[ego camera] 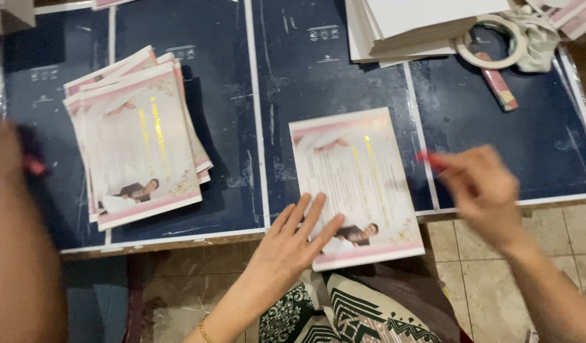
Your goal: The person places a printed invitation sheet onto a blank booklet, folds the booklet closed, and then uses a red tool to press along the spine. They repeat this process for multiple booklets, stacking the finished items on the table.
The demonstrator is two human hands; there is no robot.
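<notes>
Left hand (293,238) flat on glossy rectangular card (355,184); right hand (480,190) pinching red pen (431,159).

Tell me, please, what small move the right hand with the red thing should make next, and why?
Probably bring the right hand leftward onto the printed card. The left hand already presses the card's lower left part flat on the dark table, while the small red object in the blurred right fingers hovers just past its right edge.

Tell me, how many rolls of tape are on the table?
1: a white tape roll lies at the table's far right, beside the white sheet stack and a crumpled cloth. More could be hidden under that stack.
</notes>
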